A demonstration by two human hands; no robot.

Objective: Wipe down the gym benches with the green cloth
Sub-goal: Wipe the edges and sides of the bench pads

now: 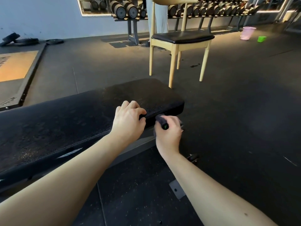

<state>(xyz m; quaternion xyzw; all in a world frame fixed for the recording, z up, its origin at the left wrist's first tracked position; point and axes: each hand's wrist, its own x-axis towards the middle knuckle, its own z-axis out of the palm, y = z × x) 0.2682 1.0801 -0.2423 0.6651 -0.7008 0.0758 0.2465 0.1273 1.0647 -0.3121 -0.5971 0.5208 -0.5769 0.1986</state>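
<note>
Diagonally lower-left to upper-right, bench [65,124], left hand [128,121] clasping its edge, right hand [169,132] clutching cloth [161,121]

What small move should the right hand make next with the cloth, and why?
Probably slide the cloth along the side edge of the bench toward its rounded corner. The right hand grips the bunched cloth against that edge, the left hand holds the bench beside it, and only a short stretch remains up to the corner.

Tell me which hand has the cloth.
The right hand: it grips the bunched cloth against the side of the bench. The left hand only holds the padded edge, with no cloth in it.
</note>
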